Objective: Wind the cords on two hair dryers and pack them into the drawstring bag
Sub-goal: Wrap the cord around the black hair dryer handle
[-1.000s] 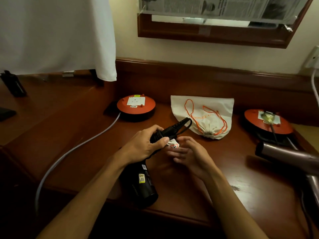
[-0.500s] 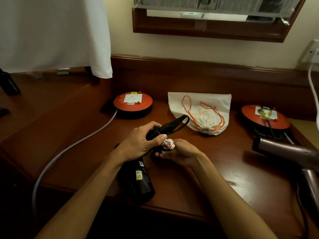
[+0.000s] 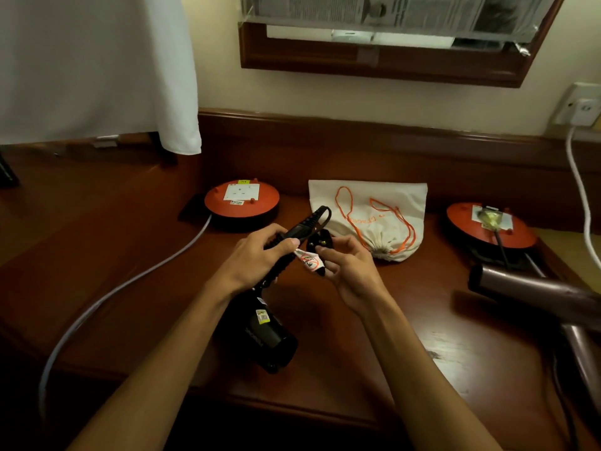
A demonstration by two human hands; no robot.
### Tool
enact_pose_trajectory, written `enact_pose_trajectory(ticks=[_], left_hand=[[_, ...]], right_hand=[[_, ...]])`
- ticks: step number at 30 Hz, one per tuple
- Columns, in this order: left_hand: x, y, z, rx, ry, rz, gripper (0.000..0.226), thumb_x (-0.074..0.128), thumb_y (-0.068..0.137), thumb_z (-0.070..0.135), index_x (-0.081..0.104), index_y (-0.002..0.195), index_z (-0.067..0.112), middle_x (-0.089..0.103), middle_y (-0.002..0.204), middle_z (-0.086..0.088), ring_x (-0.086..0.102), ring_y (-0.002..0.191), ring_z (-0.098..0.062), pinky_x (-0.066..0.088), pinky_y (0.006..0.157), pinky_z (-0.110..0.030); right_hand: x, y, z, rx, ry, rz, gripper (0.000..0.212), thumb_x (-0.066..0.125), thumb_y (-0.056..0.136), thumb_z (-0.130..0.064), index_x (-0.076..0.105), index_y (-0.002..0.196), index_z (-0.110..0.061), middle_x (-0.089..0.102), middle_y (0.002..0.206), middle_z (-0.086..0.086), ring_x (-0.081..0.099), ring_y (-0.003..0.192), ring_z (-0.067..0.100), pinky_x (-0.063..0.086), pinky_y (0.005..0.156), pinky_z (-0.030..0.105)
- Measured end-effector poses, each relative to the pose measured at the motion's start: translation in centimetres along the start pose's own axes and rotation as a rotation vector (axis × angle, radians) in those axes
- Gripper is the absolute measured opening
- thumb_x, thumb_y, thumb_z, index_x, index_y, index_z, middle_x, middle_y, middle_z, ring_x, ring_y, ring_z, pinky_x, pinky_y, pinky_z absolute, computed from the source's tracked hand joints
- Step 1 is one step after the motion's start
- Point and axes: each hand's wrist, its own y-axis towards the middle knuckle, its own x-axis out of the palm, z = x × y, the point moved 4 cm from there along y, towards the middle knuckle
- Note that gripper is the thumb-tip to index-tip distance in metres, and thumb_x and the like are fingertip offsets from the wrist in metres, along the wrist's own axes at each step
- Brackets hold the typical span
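My left hand (image 3: 257, 257) grips the handle of a black hair dryer (image 3: 263, 333), whose barrel points down toward me over the desk. Cord is wound around the handle under my fingers. My right hand (image 3: 349, 266) pinches the black plug (image 3: 320, 244) and its white warning tag (image 3: 309, 260) just right of the handle. A white drawstring bag (image 3: 390, 206) with orange cords lies flat behind my hands, its mouth gathered. A second, brownish hair dryer (image 3: 533, 291) lies at the right, its cord plugged into the right reel.
Two orange extension reels sit on the wooden desk (image 3: 130, 255): one at the back left (image 3: 242, 200) with a grey cable trailing left, one at the back right (image 3: 489, 224). A white cloth (image 3: 97, 66) hangs at the upper left. A wall socket (image 3: 580, 107) feeds a white cable.
My right hand has turned and lifted the plug, so its pins now face up beside the handle. My left hand has kept its grip on the dryer.
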Motion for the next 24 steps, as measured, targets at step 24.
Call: enact_pose_trajectory(ticks=[24], left_hand=[[2.1,1.6,-1.4,-0.117,0.393,0.034,0.026,0.054,0.095,0.064,0.056,0.109,0.042,0.071,0.09,0.008,0.069,0.082,-0.017,0.056,0.075,-0.044]], right_hand=[[-1.1,3.1,3.7,0.19,0.405,0.035,0.048,0.067,0.08,0.004,0.051,0.125,-0.003,0.067,0.11,0.026,0.067,0.102,0.035,0.061,0.069,0.036]])
